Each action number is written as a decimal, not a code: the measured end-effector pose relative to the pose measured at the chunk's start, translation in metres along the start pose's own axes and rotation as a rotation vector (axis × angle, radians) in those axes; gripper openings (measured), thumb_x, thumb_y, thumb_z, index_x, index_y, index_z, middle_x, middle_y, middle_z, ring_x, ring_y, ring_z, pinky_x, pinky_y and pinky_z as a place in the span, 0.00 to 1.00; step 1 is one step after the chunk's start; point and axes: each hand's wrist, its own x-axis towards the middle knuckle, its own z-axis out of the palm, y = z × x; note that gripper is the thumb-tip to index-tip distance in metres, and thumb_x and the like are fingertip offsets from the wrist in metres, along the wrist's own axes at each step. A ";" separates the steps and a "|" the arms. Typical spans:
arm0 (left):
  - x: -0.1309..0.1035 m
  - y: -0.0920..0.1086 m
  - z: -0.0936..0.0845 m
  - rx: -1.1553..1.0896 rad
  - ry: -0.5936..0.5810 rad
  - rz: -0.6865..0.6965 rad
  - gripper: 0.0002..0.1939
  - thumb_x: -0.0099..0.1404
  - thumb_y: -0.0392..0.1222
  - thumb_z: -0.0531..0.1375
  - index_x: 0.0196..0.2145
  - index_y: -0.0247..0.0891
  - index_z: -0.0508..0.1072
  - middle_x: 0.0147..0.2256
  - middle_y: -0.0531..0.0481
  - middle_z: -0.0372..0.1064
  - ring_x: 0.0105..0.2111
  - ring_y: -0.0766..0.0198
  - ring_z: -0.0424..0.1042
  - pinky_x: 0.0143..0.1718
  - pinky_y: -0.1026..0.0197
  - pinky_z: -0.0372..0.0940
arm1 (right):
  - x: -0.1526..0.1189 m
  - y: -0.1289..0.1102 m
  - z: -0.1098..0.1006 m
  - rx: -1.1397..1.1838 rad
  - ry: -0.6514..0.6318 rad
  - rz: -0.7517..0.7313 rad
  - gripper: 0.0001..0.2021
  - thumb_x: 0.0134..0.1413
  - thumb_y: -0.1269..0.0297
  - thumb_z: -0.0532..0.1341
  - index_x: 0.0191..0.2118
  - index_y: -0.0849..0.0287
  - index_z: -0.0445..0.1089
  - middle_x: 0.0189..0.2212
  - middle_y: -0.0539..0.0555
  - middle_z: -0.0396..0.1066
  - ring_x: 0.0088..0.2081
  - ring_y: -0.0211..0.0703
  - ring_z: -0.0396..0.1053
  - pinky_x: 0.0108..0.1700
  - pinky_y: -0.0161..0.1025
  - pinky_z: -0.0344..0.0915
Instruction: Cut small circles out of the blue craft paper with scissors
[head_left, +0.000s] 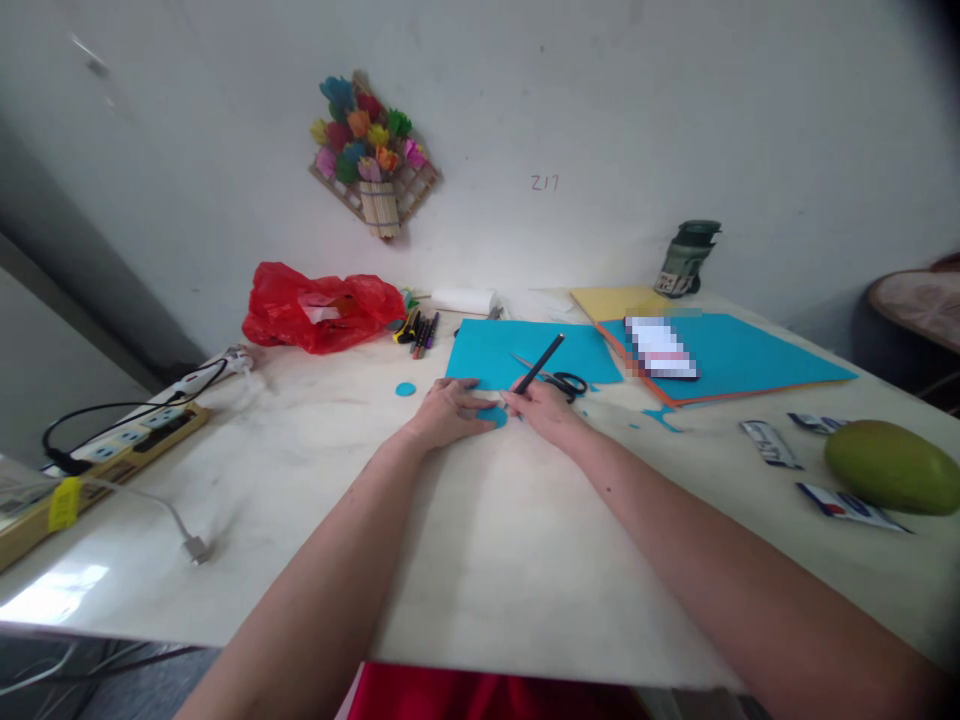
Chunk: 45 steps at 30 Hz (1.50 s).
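Observation:
My left hand (444,412) rests on the table with its fingers stretched out and apart. Its fingertips lie on a small blue paper piece (495,416) with a rounded edge. A dark pen (543,362) is pinched in my right hand (547,412), leaning up to the right, its tip close to that piece. Just beyond both hands lies a blue paper sheet (517,345). Black-handled scissors (570,385) sit past my right hand, blades over the sheet. Left of my left hand is a blue paper circle (406,389).
Blue scraps (663,418) lie to the right, near stacked coloured paper (757,355) bearing a phone (661,348). A mango (892,466) and small packets (770,444) are at far right. Back left are markers (425,335) and a red bag (319,308); a power strip (127,440) edges the left.

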 end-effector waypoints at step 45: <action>-0.002 0.002 -0.002 0.005 0.000 -0.025 0.21 0.51 0.55 0.62 0.42 0.47 0.76 0.52 0.48 0.64 0.57 0.53 0.54 0.56 0.54 0.50 | 0.000 0.001 0.000 0.022 -0.038 0.002 0.10 0.50 0.58 0.58 0.25 0.58 0.69 0.21 0.51 0.71 0.26 0.40 0.68 0.31 0.37 0.62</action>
